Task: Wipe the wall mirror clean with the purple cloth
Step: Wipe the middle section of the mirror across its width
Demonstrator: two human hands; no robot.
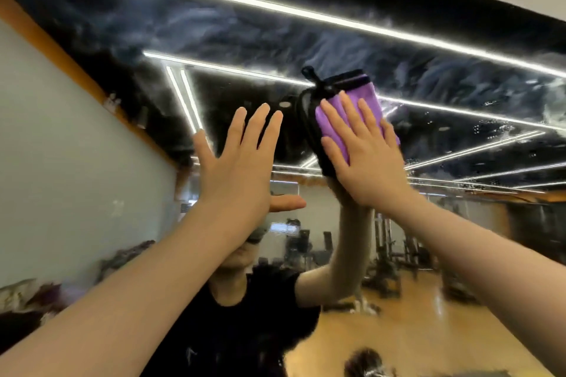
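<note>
**Wiping Stage: Upper Mirror Pass**

The right hand [364, 159] pressed the purple cloth [358, 104] flat against the wall mirror [245, 34], high on the glass. Its grip was open: fingers straight and spread across the cloth, none curled round it. The left hand [235, 168] was raised just beside it, also open-fingered, holding nothing; whether it touched the glass could not be told.

Step in hand, as judged: wiping the upper glass. Cloudy streaks [214, 30] covered the dark area above and to both sides of the cloth, so much of the task appeared outstanding.

The next move would call for even palm pressure and overlapping strokes through the streaked zone, keeping the cloth flat under the fingers so it does not slip.
</note>
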